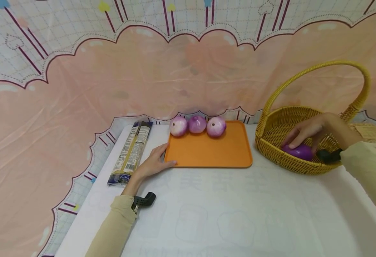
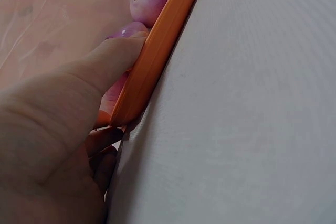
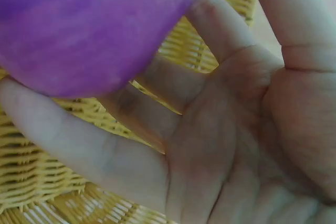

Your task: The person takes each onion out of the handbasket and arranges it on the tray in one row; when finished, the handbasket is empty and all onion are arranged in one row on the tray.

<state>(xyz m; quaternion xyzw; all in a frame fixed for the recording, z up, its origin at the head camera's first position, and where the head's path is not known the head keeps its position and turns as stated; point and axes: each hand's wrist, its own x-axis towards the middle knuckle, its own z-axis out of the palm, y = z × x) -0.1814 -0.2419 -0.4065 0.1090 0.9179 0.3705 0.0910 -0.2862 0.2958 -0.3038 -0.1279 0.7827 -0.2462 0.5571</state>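
My right hand [image 1: 310, 130] reaches into the yellow wicker basket [image 1: 279, 162] and grips a glossy purple oblong vegetable [image 1: 298, 152] near its front wall. In the right wrist view, the fingers [image 3: 105, 150] spread around this vegetable [image 3: 94, 30], with the wicker behind. My left hand [image 1: 152, 162] holds the front left corner of an orange tray [image 1: 210, 153]. Its thumb [image 2: 113, 59] lies over the tray's rim [image 2: 157, 51] in the left wrist view, and the other fingers are bent beside the corner, partly hidden. Three purple-and-white onions [image 1: 197, 124] sit in a row along the tray's back edge.
A long printed food packet [image 1: 131, 151] lies left of the tray, close to my left forearm. The basket's tall handle [image 1: 329, 64] arches above my right hand. A woven straw-coloured item [image 1: 369, 132] lies behind my right arm. A patterned cloth [image 1: 188, 78] hangs behind the white table [image 1: 207, 207].
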